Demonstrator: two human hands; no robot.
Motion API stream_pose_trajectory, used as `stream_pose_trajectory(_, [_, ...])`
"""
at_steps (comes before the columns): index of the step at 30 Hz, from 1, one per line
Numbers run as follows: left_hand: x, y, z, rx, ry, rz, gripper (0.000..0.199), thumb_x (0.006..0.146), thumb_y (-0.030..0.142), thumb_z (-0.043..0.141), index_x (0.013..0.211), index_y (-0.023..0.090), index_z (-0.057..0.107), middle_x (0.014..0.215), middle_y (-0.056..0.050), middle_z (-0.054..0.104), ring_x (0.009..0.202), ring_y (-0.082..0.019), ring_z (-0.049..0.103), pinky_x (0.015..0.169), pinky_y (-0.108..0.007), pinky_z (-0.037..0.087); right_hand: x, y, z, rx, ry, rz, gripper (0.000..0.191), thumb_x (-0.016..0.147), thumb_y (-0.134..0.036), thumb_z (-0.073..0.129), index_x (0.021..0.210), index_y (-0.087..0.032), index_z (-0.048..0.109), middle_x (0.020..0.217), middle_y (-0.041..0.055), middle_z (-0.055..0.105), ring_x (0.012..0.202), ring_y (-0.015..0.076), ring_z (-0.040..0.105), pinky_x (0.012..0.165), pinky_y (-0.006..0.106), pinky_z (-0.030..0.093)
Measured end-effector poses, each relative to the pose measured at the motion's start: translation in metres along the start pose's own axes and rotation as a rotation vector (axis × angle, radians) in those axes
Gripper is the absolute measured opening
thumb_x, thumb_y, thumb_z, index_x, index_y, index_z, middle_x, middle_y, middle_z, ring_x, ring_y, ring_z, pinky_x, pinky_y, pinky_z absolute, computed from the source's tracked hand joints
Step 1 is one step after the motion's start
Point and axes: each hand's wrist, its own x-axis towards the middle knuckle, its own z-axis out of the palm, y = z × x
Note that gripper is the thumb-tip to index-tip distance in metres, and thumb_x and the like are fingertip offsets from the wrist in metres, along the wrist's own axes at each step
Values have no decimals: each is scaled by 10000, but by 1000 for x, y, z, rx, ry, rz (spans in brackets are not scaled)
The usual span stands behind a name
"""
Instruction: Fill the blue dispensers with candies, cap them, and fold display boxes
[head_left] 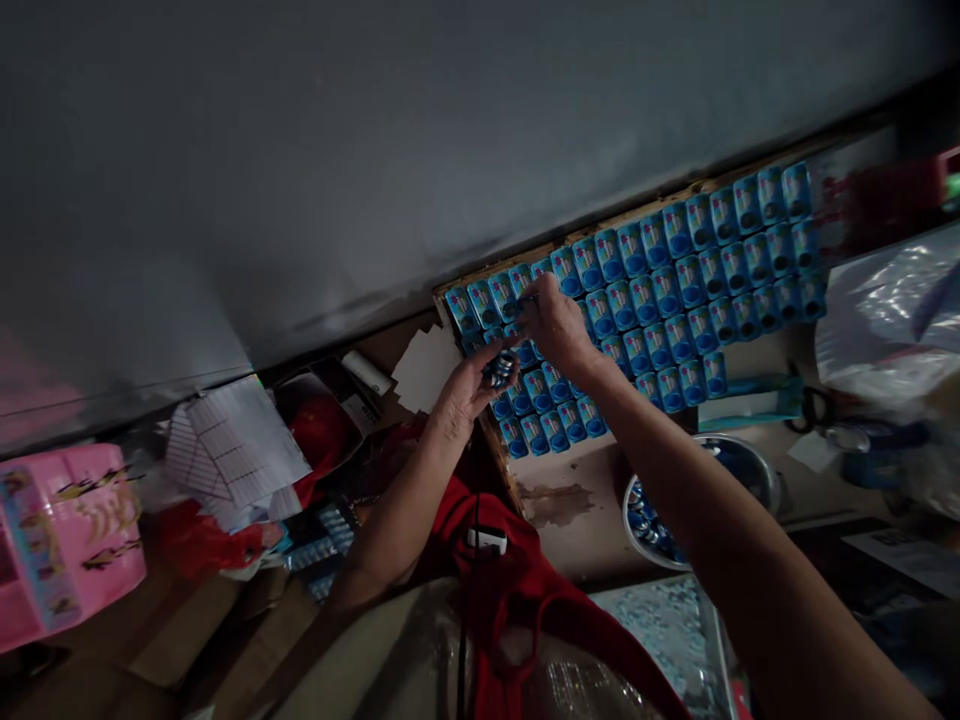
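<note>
Rows of small blue plastic packs (664,292) with printed fronts cover the board on the table. Cupped at the near left of these rows, my left hand (469,385) holds several small shiny blue-and-silver round pieces (500,368). My right hand (559,325) reaches over the left part of the rows, fingertips pinched together just above the packs. Something small and dark shows at those fingertips, too small to name. Packs towards the right end have a dark round spot in their lower half; those further left look plain blue there.
A metal bowl (628,525) of shiny blue pieces stands below my right forearm. Scissors (817,408) and clear plastic bags (900,300) lie at right. On the left are papers (232,445), a pink plastic container (75,540) and a white roll (366,371). A grey wall (375,150) rises behind.
</note>
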Motion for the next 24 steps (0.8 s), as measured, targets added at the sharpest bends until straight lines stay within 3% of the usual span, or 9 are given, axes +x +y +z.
stream_pose_trajectory(6, [4, 7, -8, 26, 18, 54, 148, 954, 251, 663, 930, 124, 734, 796, -48, 722, 667, -136, 687, 613, -240, 560, 12, -13, 4, -246, 21, 39, 181, 899, -190, 591, 935, -214, 767, 1135, 111, 744, 980, 262, 688, 745, 326, 491])
stream_pose_trajectory(13, [17, 15, -9, -112, -150, 34, 227, 988, 274, 630, 810, 137, 669, 698, -14, 622, 596, -95, 613, 525, -182, 480, 57, -8, 13, -288, -45, 156, 49, 848, -274, 738, 854, -229, 720, 847, 84, 718, 927, 295, 692, 780, 392, 512])
stream_pose_trajectory(17, [16, 17, -5, -231, -180, 19, 284, 1022, 256, 550, 770, 153, 631, 628, 24, 495, 493, -51, 492, 443, -129, 373, 52, -9, 8, -242, -22, 157, 111, 813, -265, 782, 876, -242, 694, 882, 67, 728, 966, 292, 688, 818, 401, 506])
stream_pose_trajectory(20, [10, 17, 0, -228, -137, 39, 317, 1043, 252, 491, 771, 159, 625, 613, 33, 453, 446, -38, 417, 406, -118, 320, 21, -7, 6, -56, 15, 170, 102, 804, -249, 743, 888, -231, 689, 907, 58, 742, 938, 267, 697, 837, 387, 522])
stream_pose_trajectory(24, [8, 10, 9, -197, -164, 47, 406, 1089, 235, 360, 802, 149, 633, 675, 12, 515, 433, -24, 393, 399, -119, 311, -26, 10, 14, 651, -56, 128, 266, 782, -378, 702, 982, -203, 702, 956, 54, 765, 892, 221, 716, 827, 355, 574])
